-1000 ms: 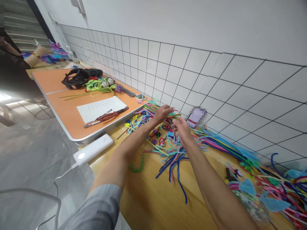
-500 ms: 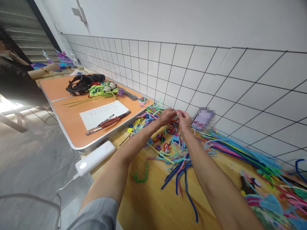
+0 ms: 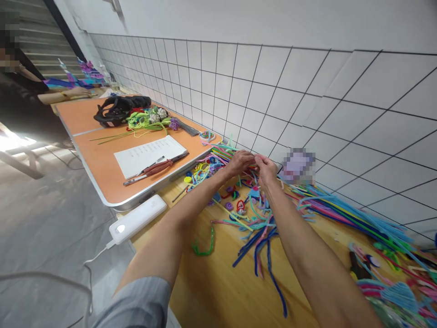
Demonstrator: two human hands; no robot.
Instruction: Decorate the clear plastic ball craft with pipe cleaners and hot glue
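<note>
My left hand (image 3: 241,162) and right hand (image 3: 267,170) meet over the far part of the wooden tabletop (image 3: 218,282), fingertips close together; I cannot tell whether the fingers of either are clamped on anything. Colourful fuzzy stems (image 3: 221,155) lie in a bundle just left of and beyond my left hand, with curled bits and coils scattered below my wrists. Nearer me, dark blue stems (image 3: 246,249) spread over bare, shadowed wood, right of a bent green piece (image 3: 204,253). A long bundle of stems (image 3: 344,214) runs along the wall side to the right. At the left corner, a white device (image 3: 138,218) trails a cable towards the grey floor (image 3: 51,205). Beyond it stands an orange tabletop (image 3: 102,159) edged in metal, carrying a written sheet (image 3: 143,155), red-handled pliers (image 3: 159,167), lime-green stems (image 3: 138,119) and black straps (image 3: 116,114). White tiles (image 3: 225,95) with dark grid lines run behind everything, under a plain white upper wall (image 3: 273,23). At the far left sits a person in dark clothing (image 3: 30,105), one arm on the far surface.
</note>
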